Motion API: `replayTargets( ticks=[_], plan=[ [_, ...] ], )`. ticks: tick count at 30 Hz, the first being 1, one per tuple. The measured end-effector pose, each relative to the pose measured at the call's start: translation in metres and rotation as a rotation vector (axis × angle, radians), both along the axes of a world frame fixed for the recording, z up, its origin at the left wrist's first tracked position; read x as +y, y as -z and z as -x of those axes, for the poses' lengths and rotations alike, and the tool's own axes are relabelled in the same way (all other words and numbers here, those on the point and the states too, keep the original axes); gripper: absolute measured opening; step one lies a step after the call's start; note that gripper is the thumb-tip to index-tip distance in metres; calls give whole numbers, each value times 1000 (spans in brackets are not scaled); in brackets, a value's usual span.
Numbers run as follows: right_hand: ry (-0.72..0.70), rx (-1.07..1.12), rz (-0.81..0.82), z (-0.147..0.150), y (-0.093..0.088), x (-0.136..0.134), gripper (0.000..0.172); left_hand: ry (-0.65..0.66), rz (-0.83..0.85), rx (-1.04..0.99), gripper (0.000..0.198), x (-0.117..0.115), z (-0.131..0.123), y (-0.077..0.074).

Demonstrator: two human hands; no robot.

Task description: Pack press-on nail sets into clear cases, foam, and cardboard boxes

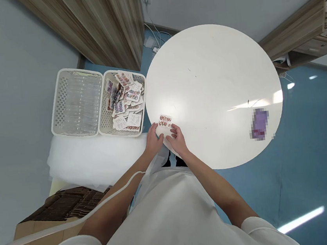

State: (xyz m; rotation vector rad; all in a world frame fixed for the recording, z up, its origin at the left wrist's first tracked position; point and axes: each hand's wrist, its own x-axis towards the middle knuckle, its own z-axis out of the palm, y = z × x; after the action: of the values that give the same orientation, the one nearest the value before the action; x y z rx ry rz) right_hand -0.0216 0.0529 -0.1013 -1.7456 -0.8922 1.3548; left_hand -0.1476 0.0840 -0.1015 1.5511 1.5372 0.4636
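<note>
A small white card with rows of pink press-on nails (165, 121) lies at the near left edge of the round white table (214, 77). My left hand (153, 138) grips the card's near left edge with curled fingers. My right hand (177, 136) pinches its near right side. Both hands are at the table's rim, close together.
Left of the table stand two white perforated baskets: one (76, 103) holds clear plastic sleeves, the other (126, 103) several nail cards. White foam sheet (97, 161) lies below them, with a cardboard box (58, 213) of dark items beyond. A blurred purple object (259, 124) rests on the table's right.
</note>
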Motion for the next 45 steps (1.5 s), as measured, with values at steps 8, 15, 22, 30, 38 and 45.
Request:
replayTargets(
  ticks=[8,15,22,30,38,45],
  plan=[
    [-129,122,-24,-12,2,-20,67,-127,60,5,48,-40,8,6],
    [-270,279,108,-39,-11,-49,55,-198,93,14,41,-79,-6,1],
    [-372,203,127,-62,-17,-78,35,-213,129,-7,39,-120,-34,-20],
    [-449,194,27,-46,-27,-87,28,-262,86,-52,42,-147,-15,-38],
    [-545,171,-62,4,-29,-80,31,-192,115,-61,45,-174,43,-58],
    [-606,154,-122,62,-38,-84,33,-280,19,-40,42,-192,101,-59]
  ],
)
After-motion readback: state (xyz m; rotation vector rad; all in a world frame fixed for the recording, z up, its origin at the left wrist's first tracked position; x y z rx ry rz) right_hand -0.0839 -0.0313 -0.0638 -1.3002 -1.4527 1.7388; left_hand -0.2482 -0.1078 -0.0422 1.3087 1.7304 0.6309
